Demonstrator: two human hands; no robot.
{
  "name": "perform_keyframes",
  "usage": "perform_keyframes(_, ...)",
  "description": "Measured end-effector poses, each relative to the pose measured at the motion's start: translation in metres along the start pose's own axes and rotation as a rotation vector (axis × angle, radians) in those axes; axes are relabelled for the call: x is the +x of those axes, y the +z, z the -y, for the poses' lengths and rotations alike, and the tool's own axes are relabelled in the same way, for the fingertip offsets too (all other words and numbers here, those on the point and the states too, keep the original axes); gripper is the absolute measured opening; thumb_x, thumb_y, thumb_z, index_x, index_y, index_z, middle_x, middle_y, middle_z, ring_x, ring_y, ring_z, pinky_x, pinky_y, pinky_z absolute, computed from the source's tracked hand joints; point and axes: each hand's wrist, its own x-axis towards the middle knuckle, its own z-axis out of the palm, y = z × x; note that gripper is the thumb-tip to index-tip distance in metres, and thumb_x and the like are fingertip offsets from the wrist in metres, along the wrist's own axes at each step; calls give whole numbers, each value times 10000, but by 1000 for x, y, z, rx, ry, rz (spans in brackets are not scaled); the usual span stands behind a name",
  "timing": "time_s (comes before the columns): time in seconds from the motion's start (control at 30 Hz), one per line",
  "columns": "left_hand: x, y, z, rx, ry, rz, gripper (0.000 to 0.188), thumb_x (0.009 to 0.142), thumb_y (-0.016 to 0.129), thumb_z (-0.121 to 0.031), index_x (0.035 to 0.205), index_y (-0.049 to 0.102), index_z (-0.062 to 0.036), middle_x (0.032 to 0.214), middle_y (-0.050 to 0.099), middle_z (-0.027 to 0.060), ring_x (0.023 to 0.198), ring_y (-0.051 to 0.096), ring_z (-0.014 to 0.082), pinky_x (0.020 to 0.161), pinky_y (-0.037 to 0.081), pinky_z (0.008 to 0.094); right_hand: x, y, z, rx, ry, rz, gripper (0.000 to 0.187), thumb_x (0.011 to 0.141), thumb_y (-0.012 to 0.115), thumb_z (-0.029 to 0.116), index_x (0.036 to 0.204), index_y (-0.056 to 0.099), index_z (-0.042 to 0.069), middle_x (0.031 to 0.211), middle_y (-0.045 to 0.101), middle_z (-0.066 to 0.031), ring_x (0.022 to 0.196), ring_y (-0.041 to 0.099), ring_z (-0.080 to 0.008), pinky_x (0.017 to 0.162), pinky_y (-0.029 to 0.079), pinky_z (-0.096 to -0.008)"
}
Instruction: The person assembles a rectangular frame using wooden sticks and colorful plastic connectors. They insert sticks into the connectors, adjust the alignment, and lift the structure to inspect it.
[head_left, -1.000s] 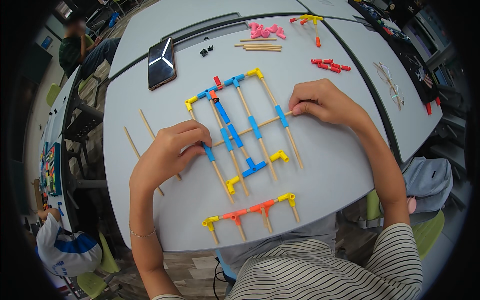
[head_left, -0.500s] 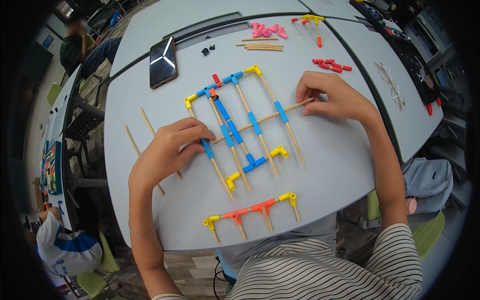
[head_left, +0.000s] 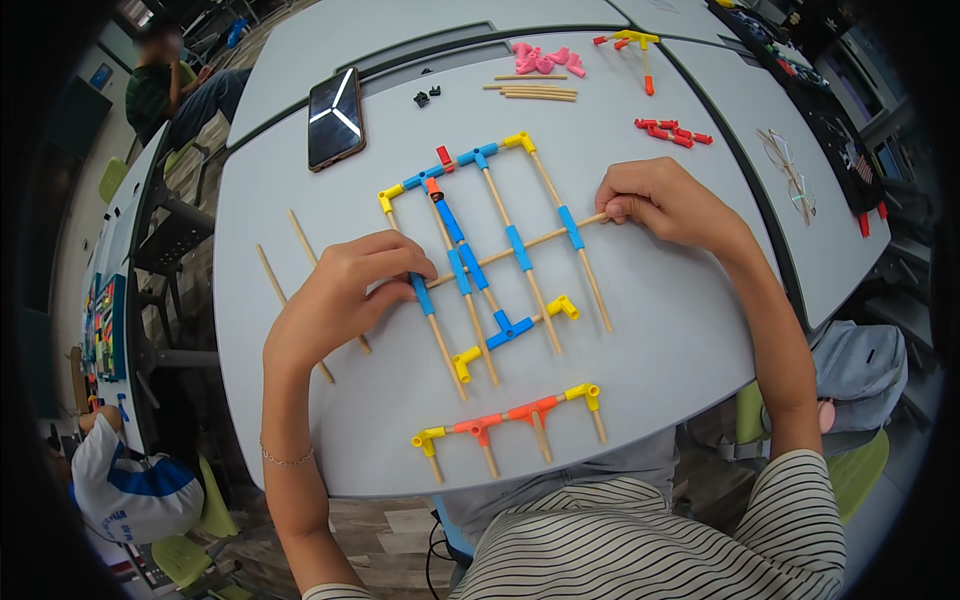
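A frame of wooden dowels and plastic connectors lies on the white table. A long dowel (head_left: 546, 238) crosses it through blue sleeves. My right hand (head_left: 665, 205) is closed on that dowel's right end in a pinch. At the frame's left side my left hand (head_left: 345, 285) grips the outermost blue sleeve connector (head_left: 421, 296) between thumb and fingers. Blue tees (head_left: 478, 156) and a yellow elbow (head_left: 519, 143) join the far edge. Among the uprights rests a blue T-shaped piece (head_left: 511, 329) with yellow ends. Nearer me stands an orange-and-yellow row (head_left: 508, 414) with short dowel legs.
Two loose dowels (head_left: 292, 310) lie left of my left hand. Toward the back are a phone (head_left: 336, 120), small black parts (head_left: 428, 97), pink connectors (head_left: 545, 59), short dowels (head_left: 538, 93) and red connectors (head_left: 674, 132). Glasses (head_left: 787, 165) lie right. Other people sit at left.
My right hand's fingers have closed over the tip of the cross dowel, where they were looser around it. My left hand keeps its hold, and the whole view has shifted slightly.
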Motion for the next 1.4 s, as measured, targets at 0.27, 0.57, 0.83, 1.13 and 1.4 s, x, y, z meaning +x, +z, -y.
perform_keyframes(0.27,-1,-1,0,0,-10,4,263,729,728,84,966,728,-30,983,690,86,874,685,228,770,569,314,1,0,6,0,62,71,50,886,621,26,868,648,-13,738,629,-72,664,557,-163,644,446,-298)
perform_keyframes(0.57,-1,-3,3,5,19,-16,239,749,724,74,971,726,-16,980,689,93,855,689,241,770,571,320,-1,-7,3,101,42,66,94,828,717,81,865,669,9,783,675,-76,709,590,-185,662,464,-309)
perform_keyframes(0.83,-1,-3,3,5,0,-7,241,746,715,92,966,728,-7,980,690,89,859,693,228,771,578,310,1,-3,1,76,-61,43,64,842,684,51,856,654,-3,802,659,-90,742,601,-229,694,473,-330)
perform_keyframes(1.13,-3,-6,9,-20,38,-9,262,700,722,121,926,749,-10,957,696,89,846,686,213,733,565,292,0,-1,1,7,-84,14,78,853,679,61,888,671,-9,813,656,-110,754,611,-247,699,481,-344)
perform_keyframes(1.4,-2,-10,8,-97,20,19,251,684,741,98,902,741,-26,920,700,79,861,665,205,753,539,302,0,-5,3,2,-56,54,101,865,689,87,905,682,-5,850,684,-122,788,633,-260,732,495,-351)
